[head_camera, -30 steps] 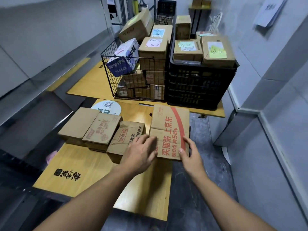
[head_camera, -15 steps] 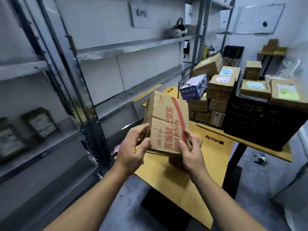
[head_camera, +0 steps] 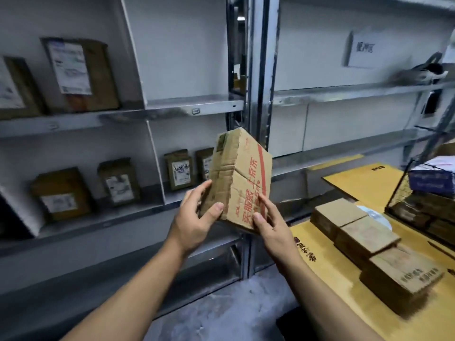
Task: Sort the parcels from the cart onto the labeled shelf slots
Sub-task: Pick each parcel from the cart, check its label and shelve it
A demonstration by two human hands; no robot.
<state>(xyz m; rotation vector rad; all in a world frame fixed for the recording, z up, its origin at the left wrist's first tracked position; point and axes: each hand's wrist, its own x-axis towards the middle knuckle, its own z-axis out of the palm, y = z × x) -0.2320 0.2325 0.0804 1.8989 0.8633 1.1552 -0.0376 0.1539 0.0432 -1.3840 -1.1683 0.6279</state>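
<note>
A brown cardboard parcel [head_camera: 242,175] with red print and a red stripe is held up in front of the metal shelving [head_camera: 172,107]. My left hand [head_camera: 197,215] grips its lower left side, thumb on the front face. My right hand [head_camera: 269,223] grips its lower right corner, fingers on the printed face. The parcel is tilted and stands clear of the shelves. Several labelled parcels [head_camera: 120,182] stand upright in the lower shelf slots, and two more [head_camera: 81,75] on the upper left shelf.
A yellow table [head_camera: 332,274] at the right carries three brown boxes [head_camera: 366,237] in a row. A wire basket [head_camera: 418,193] of parcels sits at the far right. A grey upright post [head_camera: 261,70] divides the shelf bays. The floor below is grey concrete.
Both hands lifted the parcel off the table and carried it left toward the shelving. My view swung left from the basket and crate to the shelf slots.
</note>
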